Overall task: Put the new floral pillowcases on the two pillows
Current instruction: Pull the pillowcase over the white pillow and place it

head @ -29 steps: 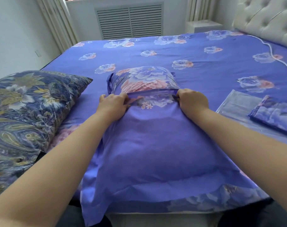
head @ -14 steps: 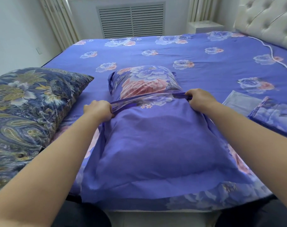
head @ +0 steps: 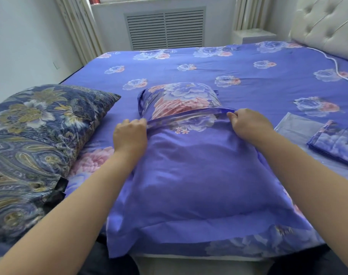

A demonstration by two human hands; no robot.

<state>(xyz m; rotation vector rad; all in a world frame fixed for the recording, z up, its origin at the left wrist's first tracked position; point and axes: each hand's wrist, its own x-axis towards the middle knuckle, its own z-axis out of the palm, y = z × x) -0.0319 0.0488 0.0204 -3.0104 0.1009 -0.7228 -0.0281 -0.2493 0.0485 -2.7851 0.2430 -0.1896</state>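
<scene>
At the left edge of the frame a pillow (head: pixel 36 139) in a dark navy and gold paisley cover lies on a bed sheet (head: pixel 248 62) of purple-blue cloth printed with pale flowers. Just right of it, at centre, a second pillow (head: pixel 181 100) sits partly inside a new purple floral pillowcase (head: pixel 199 175); its far end still sticks out (pink and blue blooms showing). The left hand (head: pixel 129 135) rests at the left end of the pillowcase's open hem, fingers bent onto the edge, though whether they actually pinch the cloth cannot be told. The right hand (head: pixel 248 126) pinches the hem at its right end, fingers curled over the band. At the right edge lies a folded floral pillowcase (head: pixel 336 143) on a clear plastic bag (head: pixel 294 130). A cushioned white headboard (head: pixel 328 26) fills the upper right corner.
</scene>
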